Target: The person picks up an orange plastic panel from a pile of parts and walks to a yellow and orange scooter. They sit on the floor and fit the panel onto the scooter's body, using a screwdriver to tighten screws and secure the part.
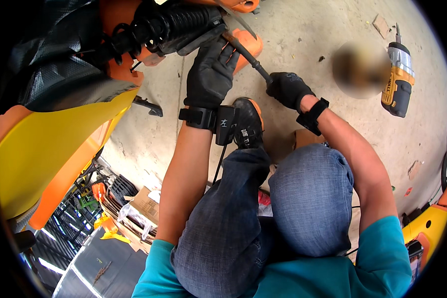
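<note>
My right hand (289, 90), in a black glove, is closed round the handle of a dark metal bar tool (251, 58), perhaps a ratchet. The bar slants up and left, and its brownish far end meets the underside of a black suspension arm (201, 39). My left hand (209, 74), gloved too, reaches up beside that end with its fingers stretched and apart. Its fingertips are partly hidden against the arm. Just above lies a black coil-spring shock absorber (176, 24) on an orange and yellow vehicle (49, 149). An orange part (248, 45) shows behind the bar.
A yellow and black cordless impact driver (400, 79) lies on the concrete floor (303, 30) at right, beside a blurred round patch. Cardboard boxes (145, 204) stand at lower left. Another yellow machine part (428, 228) is at the right edge. My shoe (247, 121) is below my hands.
</note>
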### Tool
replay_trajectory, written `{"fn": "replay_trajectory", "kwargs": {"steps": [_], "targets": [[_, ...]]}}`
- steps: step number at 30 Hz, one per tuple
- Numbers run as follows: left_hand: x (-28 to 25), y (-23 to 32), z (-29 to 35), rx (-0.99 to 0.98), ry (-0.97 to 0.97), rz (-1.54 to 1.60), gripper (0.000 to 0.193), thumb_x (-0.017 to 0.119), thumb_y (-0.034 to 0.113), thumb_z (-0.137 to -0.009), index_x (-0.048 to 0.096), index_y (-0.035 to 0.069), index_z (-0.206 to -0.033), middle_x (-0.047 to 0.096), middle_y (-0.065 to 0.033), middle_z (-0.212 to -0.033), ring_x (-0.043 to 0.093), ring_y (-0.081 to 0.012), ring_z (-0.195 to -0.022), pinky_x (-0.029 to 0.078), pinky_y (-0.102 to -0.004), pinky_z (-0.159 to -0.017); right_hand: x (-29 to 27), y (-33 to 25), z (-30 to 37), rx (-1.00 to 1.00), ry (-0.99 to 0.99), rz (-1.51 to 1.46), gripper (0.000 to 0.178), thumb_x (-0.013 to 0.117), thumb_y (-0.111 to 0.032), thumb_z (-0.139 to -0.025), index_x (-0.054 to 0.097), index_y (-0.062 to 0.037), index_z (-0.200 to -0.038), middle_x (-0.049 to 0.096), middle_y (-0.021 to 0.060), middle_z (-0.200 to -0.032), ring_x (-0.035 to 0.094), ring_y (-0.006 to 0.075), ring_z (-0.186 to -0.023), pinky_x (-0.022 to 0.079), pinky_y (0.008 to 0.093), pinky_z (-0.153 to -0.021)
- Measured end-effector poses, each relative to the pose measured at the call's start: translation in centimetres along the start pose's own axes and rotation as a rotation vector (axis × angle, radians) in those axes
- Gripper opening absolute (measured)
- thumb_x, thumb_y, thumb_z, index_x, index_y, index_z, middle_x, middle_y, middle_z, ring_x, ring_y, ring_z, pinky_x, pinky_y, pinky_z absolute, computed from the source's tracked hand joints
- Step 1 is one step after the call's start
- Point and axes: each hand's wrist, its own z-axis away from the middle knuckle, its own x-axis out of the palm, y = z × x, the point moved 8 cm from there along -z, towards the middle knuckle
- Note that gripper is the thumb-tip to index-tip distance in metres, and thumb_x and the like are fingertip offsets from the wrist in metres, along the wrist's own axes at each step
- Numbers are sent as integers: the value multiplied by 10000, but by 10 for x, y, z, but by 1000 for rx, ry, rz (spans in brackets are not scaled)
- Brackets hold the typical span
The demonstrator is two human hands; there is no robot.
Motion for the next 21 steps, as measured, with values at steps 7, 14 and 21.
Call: {"fn": "replay_trajectory", "kwargs": {"steps": [7,14,21], "targets": [[-3,1,-2,8,2,-6,351,442,45,-1029,475,22,-1378,498,-114,-1430,406,-272,-1391,330,-425,-1200,3,3,-3,-36,31,-33,209,597,-249,-880,658,-76,-981,679,181,-895,653,371,-855,510,458,-761],[-9,3,-2,53,-47,19,343,444,91,-1032,498,13,-1362,483,-147,-1453,431,-293,-1371,333,-456,-1182,4,6,-7,-131,135,-38,130,604,-195,-876,629,-69,-895,655,160,-780,638,328,-714,496,425,-662],[2,3,7,32,3,-187,388,417,136,-1047,448,8,-1412,461,-143,-1472,379,-287,-1416,294,-445,-1198,6,0,-2,-73,-10,-7,257,556,-261,-882,663,-30,-911,675,212,-834,662,392,-829,513,466,-750]]}}
